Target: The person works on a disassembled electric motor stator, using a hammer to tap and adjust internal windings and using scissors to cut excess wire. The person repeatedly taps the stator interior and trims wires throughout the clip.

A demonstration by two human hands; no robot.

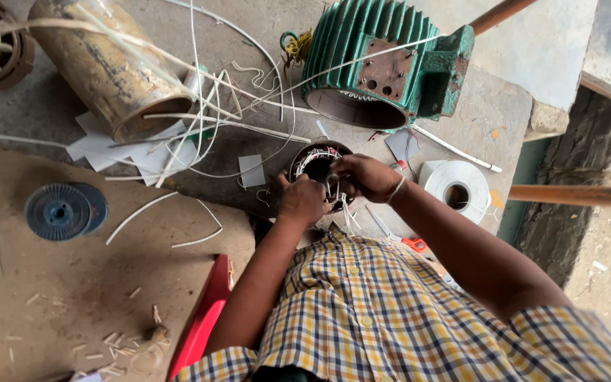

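While the view is crossed from left to right, a blue wire spool is met first, lying flat on the brown board near the left edge of the surface, with a rusty yellowish motor casing tipped on its side beyond it, toward the far left corner. White insulating sleeves and cut slips of white insulation paper are strewn between that casing and the middle.

At the middle, a small motor stator with copper windings and white lacing is held at the near edge of the stone surface. It is steadied by the left hand, closed about its near left rim, while the right hand is pinched on white thread or sleeving at its right rim; the fingertips themselves are largely hidden.

Behind it, a green finned motor housing lies on its side, empty. A roll of white tape is seen just right of the right hand.

The coils appear already seated, and the tying of the winding ends is judged partly done, loose strands being left hanging.
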